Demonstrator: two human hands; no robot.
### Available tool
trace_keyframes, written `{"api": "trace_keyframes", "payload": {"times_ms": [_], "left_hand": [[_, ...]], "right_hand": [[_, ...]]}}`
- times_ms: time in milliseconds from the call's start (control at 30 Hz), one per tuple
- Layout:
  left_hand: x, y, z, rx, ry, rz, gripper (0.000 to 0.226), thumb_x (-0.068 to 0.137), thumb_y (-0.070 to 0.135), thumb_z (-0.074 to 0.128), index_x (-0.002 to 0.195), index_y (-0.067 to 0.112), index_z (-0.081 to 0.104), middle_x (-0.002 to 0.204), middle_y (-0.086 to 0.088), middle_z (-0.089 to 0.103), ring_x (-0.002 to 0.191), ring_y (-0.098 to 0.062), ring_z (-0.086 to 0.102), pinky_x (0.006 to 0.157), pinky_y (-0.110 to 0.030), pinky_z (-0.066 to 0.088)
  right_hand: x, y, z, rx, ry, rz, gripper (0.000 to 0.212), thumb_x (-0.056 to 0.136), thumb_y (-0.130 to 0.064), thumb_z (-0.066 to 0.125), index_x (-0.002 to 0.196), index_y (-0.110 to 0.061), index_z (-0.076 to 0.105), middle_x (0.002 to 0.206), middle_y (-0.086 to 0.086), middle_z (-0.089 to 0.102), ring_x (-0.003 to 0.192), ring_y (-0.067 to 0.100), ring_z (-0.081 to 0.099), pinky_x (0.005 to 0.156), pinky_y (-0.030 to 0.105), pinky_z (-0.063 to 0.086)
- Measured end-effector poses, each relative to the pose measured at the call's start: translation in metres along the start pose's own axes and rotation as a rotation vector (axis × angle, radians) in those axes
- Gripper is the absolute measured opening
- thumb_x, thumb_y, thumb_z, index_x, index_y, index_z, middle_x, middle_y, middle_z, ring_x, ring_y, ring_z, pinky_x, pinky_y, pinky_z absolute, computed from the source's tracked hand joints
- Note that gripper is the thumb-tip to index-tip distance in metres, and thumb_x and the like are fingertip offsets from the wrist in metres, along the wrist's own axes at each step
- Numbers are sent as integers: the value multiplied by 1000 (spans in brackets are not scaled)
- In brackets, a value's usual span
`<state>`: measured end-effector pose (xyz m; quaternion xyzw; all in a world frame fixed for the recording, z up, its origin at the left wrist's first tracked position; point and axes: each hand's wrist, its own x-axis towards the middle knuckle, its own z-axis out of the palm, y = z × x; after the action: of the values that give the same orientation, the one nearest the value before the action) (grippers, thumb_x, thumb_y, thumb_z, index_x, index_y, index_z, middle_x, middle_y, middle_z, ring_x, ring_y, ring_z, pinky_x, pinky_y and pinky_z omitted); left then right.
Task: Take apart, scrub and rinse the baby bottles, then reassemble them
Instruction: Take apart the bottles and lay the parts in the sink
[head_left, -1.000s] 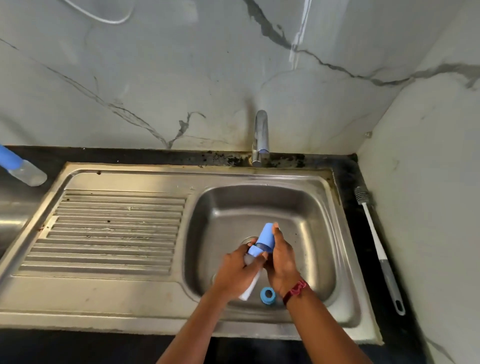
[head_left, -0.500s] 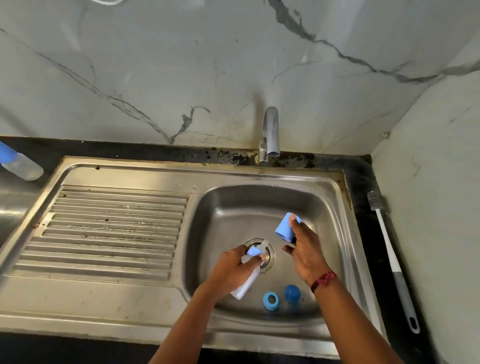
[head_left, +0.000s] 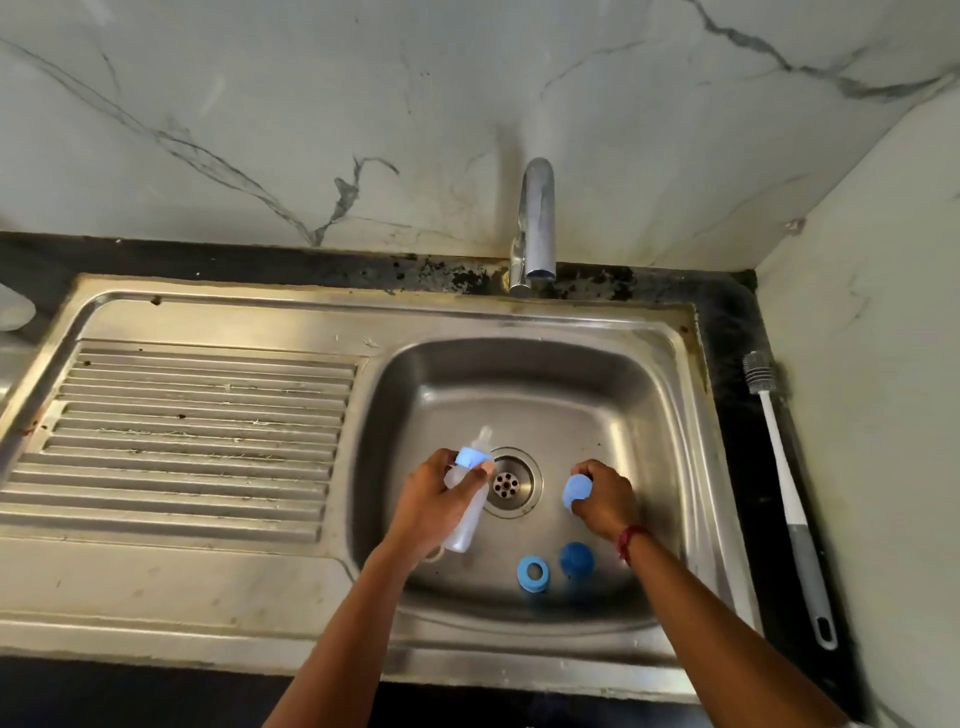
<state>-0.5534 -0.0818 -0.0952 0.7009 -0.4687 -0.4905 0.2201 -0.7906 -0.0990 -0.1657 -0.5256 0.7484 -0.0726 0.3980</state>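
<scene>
Baby bottle (head_left: 462, 535) is gripped round its clear body by the left hand (head_left: 436, 501), over the sink (head_left: 519, 322) basin, just left of the drain (head_left: 511, 483). Its long axis is laid near-to-far, slightly tilted, with the base toward the person and the blue collar (head_left: 470, 457) and nipple pointed away. A pale blue cap (head_left: 576, 491) is held in the curled fingers of the right hand (head_left: 608, 501), right of the drain and apart from the bottle. A blue ring (head_left: 532, 571) and a dark blue dome (head_left: 576, 558) are noted on the basin floor, nearer the person. Collar removal is judged next: the right hand must be emptied, then brought leftward across the drain to the bottle's far end.
</scene>
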Motion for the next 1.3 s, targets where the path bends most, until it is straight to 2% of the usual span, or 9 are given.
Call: {"api": "trace_keyframes", "payload": {"times_ms": [100, 433, 633, 800, 900, 1033, 1100, 1167, 1300], "left_hand": [[0, 1, -1, -56, 36, -21, 33, 90, 49, 66, 100, 18, 62, 91, 0, 65, 84, -25, 66, 74, -42, 57], [-8, -1, -4, -248, -6, -111, 39, 78, 54, 64, 83, 16, 66, 92, -19, 67, 72, -25, 64, 62, -36, 52], [-12, -4, -3, -277, -5, -196, 54, 59, 65, 52, 84, 20, 68, 94, -18, 70, 89, -44, 68, 82, -58, 55], [-17, -3, 4, -227, -32, -179, 62, 62, 64, 56, 87, 8, 66, 95, -20, 69, 85, -43, 68, 77, -53, 57], [-20, 1, 8, -133, -52, -138, 63, 67, 65, 54, 86, 6, 62, 88, -16, 66, 72, -26, 61, 65, -37, 50], [-23, 7, 10, -19, -51, -54, 42, 77, 59, 55, 79, 17, 56, 75, 1, 58, 67, -15, 53, 60, -26, 41], [-24, 10, 11, 60, -50, 2, 30, 87, 50, 60, 83, 21, 56, 78, 2, 58, 67, -14, 52, 56, -23, 38], [-27, 14, 11, 137, -43, 54, 22, 92, 43, 61, 91, 21, 57, 85, 1, 59, 69, -12, 53, 55, -20, 38], [-35, 24, 13, 246, -33, 111, 26, 86, 48, 65, 96, 25, 56, 87, 6, 61, 68, -8, 56, 53, -14, 37]], "right_hand": [[-1, 3, 8, -119, -25, -27, 19, 93, -3, 56, 111, -7, 62, 106, 8, 66, 93, 20, 59, 75, 22, 41], [-1, 8, 14, -269, -52, -64, 27, 91, 2, 57, 116, -8, 60, 109, 8, 67, 98, 20, 63, 86, 29, 54], [-2, 13, 14, -254, -41, -58, 26, 94, -10, 57, 121, -8, 57, 116, 8, 65, 102, 17, 61, 88, 24, 48], [-8, 12, 11, -245, -66, -37, 50, 89, -5, 61, 137, -10, 48, 128, 9, 60, 116, 23, 58, 98, 33, 50], [-17, -4, 4, -232, -8, -68, 57, 87, -6, 62, 140, -16, 45, 132, 5, 56, 117, 22, 57, 93, 30, 48], [-36, -44, -7, 208, 207, -114, 21, 90, -12, 63, 110, -17, 67, 108, -3, 69, 102, 19, 65, 80, 25, 50], [-51, -67, -14, 658, 94, -21, 9, 94, -18, 62, 95, -13, 70, 89, 5, 73, 86, 19, 69, 71, 32, 56], [-67, -82, -19, 870, -47, 9, 18, 96, -25, 62, 96, -9, 69, 87, 9, 74, 78, 19, 70, 66, 34, 57], [-85, -89, -14, 820, -147, -12, 37, 91, -42, 66, 93, -6, 71, 81, 14, 72, 70, 17, 66, 59, 31, 51]]}}
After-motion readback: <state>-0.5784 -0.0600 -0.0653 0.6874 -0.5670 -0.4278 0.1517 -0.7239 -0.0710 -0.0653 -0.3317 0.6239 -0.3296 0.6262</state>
